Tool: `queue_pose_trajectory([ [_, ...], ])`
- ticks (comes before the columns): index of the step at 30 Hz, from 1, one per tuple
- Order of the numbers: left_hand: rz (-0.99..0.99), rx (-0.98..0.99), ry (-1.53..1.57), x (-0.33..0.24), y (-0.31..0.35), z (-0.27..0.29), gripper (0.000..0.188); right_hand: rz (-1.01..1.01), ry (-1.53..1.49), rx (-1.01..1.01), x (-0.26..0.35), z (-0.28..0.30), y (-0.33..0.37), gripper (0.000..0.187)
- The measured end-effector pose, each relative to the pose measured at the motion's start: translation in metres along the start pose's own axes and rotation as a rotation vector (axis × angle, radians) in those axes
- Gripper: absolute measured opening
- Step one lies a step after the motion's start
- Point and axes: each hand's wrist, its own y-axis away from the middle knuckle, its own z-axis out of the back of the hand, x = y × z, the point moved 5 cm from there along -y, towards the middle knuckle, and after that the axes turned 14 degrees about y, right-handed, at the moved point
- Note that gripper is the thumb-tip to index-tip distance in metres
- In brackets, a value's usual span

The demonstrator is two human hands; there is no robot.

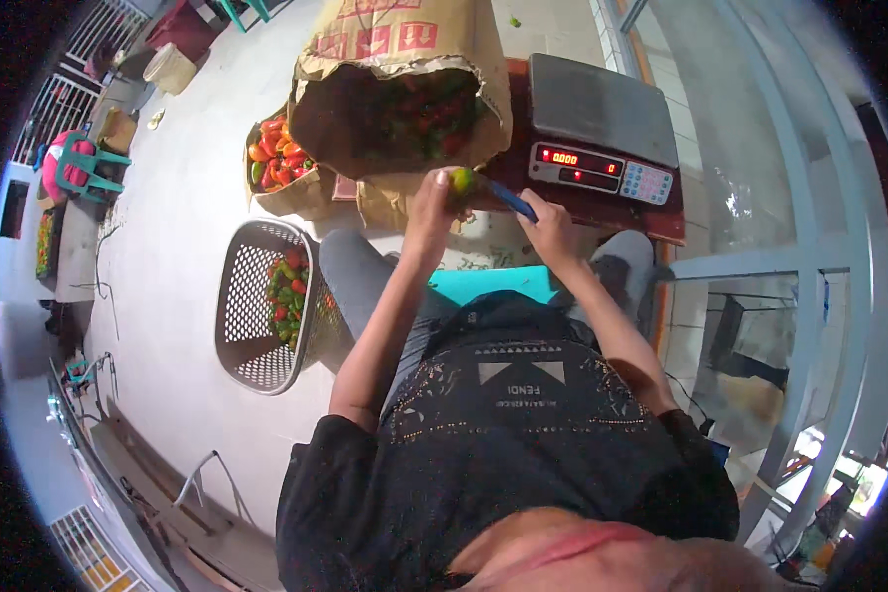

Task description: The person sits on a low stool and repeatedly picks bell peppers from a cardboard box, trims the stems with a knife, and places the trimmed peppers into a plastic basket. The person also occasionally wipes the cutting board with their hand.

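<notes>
My left hand (432,202) is closed around a green pepper (463,181), just in front of the mouth of a large brown paper sack (395,49). A knife with a blue handle (511,200) is gripped in my right hand (551,229); its blade points at the pepper. Whether the blade touches it I cannot tell. Dark red and green peppers (429,113) lie in shadow inside the sack. To the left, a smaller paper bag (291,197) is full of red and orange peppers (278,153).
A pale plastic basket (257,370) with red and green peppers (288,296) stands left of my legs. A digital scale (602,99) rests on a red-brown table (651,225) at the right. Grey metal framing (809,237) runs along the far right. A teal chair (99,163) stands far left.
</notes>
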Motion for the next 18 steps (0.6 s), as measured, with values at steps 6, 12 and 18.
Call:
queue_pose_trajectory([
  [6,-0.21,-0.02,-0.358,-0.008,0.011,-0.003,0.031,-0.078,-0.046,0.186,-0.004,-0.013,0.005,0.023],
  [12,-0.194,-0.086,-0.352,-0.004,0.014,0.0,0.026,-0.063,-0.15,0.171,-0.011,-0.024,0.01,0.028],
  [18,-0.276,-0.105,-0.34,-0.005,0.014,-0.005,0.024,-0.119,-0.138,0.207,-0.014,-0.03,0.009,0.03],
])
